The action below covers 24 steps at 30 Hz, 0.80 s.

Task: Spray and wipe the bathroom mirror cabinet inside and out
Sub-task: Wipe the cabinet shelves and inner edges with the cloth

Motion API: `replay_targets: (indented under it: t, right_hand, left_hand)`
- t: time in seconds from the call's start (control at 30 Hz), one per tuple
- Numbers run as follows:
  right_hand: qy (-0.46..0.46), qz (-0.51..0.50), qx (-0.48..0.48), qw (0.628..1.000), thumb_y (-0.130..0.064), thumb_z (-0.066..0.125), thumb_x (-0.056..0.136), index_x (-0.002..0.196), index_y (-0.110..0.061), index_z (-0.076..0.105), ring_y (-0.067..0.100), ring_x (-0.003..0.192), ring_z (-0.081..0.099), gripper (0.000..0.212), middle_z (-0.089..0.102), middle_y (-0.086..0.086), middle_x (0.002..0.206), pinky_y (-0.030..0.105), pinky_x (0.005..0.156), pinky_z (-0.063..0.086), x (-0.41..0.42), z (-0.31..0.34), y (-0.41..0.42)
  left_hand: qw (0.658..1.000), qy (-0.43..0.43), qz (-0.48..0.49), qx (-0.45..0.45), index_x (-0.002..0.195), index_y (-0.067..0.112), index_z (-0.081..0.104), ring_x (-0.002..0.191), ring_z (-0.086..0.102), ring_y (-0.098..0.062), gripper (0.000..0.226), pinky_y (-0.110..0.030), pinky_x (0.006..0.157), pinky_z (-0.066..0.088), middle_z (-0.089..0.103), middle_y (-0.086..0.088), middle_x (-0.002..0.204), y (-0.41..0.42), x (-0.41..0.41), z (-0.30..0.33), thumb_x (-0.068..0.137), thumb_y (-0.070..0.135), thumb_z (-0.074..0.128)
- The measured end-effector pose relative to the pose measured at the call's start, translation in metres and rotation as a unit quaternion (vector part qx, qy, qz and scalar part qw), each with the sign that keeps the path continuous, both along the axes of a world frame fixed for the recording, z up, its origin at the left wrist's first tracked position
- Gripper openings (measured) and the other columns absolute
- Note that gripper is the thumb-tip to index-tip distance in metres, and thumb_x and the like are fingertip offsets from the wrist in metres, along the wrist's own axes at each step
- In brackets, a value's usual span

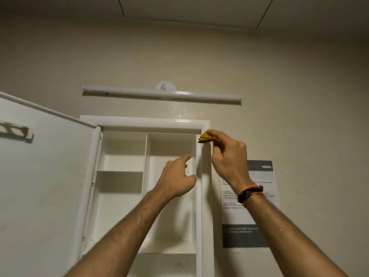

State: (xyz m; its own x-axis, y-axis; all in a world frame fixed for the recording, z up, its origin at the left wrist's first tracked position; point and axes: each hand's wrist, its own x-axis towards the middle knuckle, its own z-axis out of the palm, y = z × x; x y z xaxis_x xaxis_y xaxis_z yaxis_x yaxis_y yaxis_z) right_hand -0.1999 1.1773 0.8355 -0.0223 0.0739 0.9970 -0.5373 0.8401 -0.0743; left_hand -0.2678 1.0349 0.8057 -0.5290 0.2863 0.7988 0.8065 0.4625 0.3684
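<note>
Beige bathroom wall fills the frame, and nearest the camera two bare forearms rise from the lower edge. At centre the left hand hangs with a loose, empty grip before the cabinet, while the right hand pinches a folded yellow cloth against the frame's upper right corner. Soft and light, the cloth probably handles best bunched. Further off, the open door crowds the left; a paper notice and light bar hang beyond.
</note>
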Motion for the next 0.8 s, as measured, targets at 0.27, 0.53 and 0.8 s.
replay_targets:
  t: [0.27,0.53,0.8]
  right_hand:
    - [0.001,-0.171,0.154,0.973,0.006,0.054,0.083,0.126,-0.011,0.063,0.029,0.113,0.062,0.047,0.060,0.009,0.133,0.038,0.096,0.053,-0.019,0.049,-0.003]
    - [-0.084,-0.214,0.183,0.956,0.004,0.049,0.087,0.153,-0.016,0.029,0.021,0.149,0.018,0.071,0.019,0.006,0.161,0.036,0.115,0.029,-0.046,0.033,0.007]
    - [-0.090,-0.189,0.219,0.953,-0.003,0.046,0.096,0.153,-0.016,0.026,0.014,0.150,0.007,0.061,0.013,0.000,0.162,0.023,0.117,0.015,-0.049,-0.012,0.024]
  left_hand:
    - [0.996,-0.042,-0.079,0.013,0.150,0.020,0.034,0.129,0.051,-0.018,0.082,-0.021,0.090,0.047,0.050,-0.001,0.144,0.017,-0.013,0.007,0.071,0.007,0.054]
    - [0.988,-0.045,-0.127,0.078,0.149,0.018,0.037,0.131,0.050,-0.014,0.079,-0.021,0.097,0.044,0.050,0.000,0.145,0.022,-0.022,-0.005,0.075,-0.005,0.054]
    - [0.979,-0.056,-0.172,0.093,0.149,0.024,0.038,0.136,0.045,-0.018,0.079,-0.029,0.105,0.044,0.048,0.000,0.147,0.024,-0.021,-0.014,0.079,-0.012,0.051]
